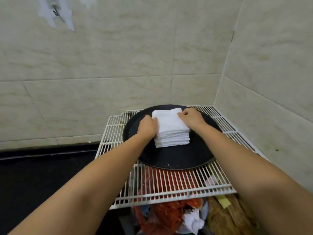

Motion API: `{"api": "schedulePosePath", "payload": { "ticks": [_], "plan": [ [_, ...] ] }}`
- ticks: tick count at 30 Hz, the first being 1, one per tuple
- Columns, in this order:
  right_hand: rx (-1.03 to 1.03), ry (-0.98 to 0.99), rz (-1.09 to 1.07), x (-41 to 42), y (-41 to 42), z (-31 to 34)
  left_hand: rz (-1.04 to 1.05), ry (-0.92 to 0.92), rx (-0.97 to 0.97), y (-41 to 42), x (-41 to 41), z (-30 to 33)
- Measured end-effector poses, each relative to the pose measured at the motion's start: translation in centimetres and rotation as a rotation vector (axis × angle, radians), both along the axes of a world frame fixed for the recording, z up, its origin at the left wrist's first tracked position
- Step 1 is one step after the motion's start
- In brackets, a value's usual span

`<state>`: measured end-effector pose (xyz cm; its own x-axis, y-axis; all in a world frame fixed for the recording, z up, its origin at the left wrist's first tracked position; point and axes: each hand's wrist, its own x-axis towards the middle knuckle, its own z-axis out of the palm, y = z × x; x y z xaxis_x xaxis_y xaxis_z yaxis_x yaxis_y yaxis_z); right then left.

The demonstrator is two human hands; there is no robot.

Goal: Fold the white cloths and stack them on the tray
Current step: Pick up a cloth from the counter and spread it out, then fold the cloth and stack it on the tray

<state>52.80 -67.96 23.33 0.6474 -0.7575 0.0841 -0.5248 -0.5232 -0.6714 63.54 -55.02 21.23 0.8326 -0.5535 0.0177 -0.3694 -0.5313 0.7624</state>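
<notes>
Head view — neat white cloth stack (pixel 171 129)

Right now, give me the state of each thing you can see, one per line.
Stack of folded white cloths: folded, piled on the tray.
Round black tray: flat on the rack.
White wire rack: level, bearing the tray.
Left hand: fingers curled at the stack's left side.
Right hand: fingers curled on the top cloth's right edge.

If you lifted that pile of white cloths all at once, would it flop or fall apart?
Probably floppy: the pile is soft folded cloths, so it would likely sag unless held from both sides, as the left hand and right hand do. Its loose layers might slide apart. It looks light for its size.
</notes>
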Motion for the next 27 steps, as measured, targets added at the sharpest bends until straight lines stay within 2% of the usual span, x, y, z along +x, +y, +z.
{"api": "schedulePosePath", "payload": {
  "ticks": [7, 12, 15, 20, 27],
  "plan": [
    [-0.192, -0.089, -0.123, 0.3, 1.6, 3.2, -0.006, -0.060, 0.049, 3.4, 1.4, 2.1],
    [-0.326, -0.130, 0.108, 5.2, 9.4, 5.0, 0.046, -0.107, -0.087, 10.7, 4.0, 4.1],
    [-0.424, -0.094, 0.301, 9.2, 17.2, 4.4, 0.088, -0.186, -0.052, 18.7, 6.1, 4.2],
    [-0.590, -0.125, 0.549, 14.9, 33.3, 0.9, 0.218, -0.415, 0.210, 36.1, 8.5, 1.9],
    [-0.651, -0.104, 0.931, 17.2, 59.2, -9.3, 0.394, -0.381, 0.500, 62.9, 6.6, -5.8]
  ]
}}
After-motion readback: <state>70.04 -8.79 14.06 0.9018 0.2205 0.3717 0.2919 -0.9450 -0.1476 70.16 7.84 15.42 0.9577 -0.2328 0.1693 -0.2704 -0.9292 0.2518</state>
